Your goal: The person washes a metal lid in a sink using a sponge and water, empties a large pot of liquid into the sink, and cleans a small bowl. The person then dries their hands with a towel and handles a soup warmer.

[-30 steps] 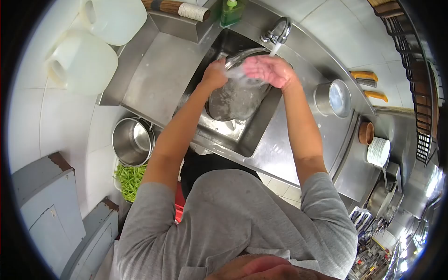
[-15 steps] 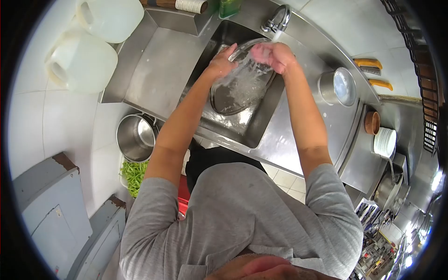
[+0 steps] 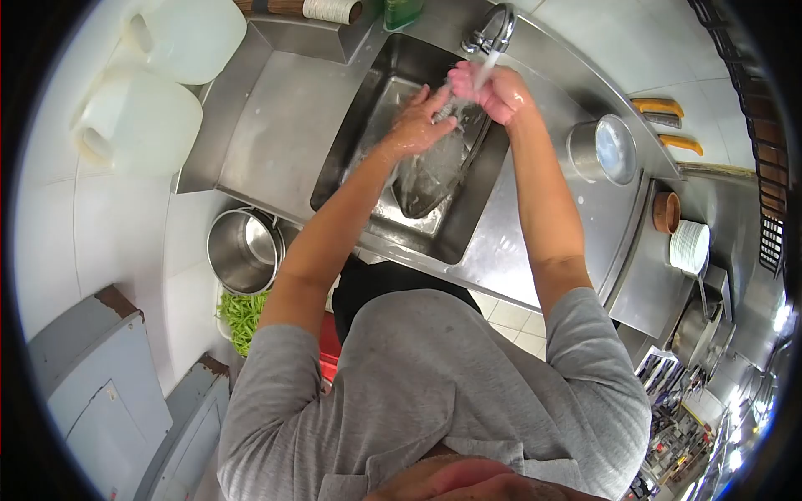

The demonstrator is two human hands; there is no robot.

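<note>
Water runs from the faucet (image 3: pixel 504 25) onto my right hand (image 3: pixel 493 90), which is turned palm up with its fingers curled under the stream. A round, dark metal vessel (image 3: pixel 426 188) stands tilted in the sink (image 3: pixel 464 238), water splashing over it. Above its left side is my left hand (image 3: pixel 420 123), fingers spread, holding nothing. Whether my right hand touches the vessel's rim is hidden by water. The right fingers are partly covered by the stream, and I cannot make out anything in them.
A metal pot (image 3: pixel 603 150) stands on the right counter, near orange-handled knives (image 3: pixel 660 107). White jugs (image 3: pixel 138 121) are at the upper left. Below them are a large pot (image 3: pixel 244 250) and green vegetables (image 3: pixel 242 321). White plates (image 3: pixel 689 246) sit at the right.
My left hand has moved off the vessel's left rim, to the right and closer to my right hand. The vessel has turned and tilts more steeply. The view has shifted slightly.
</note>
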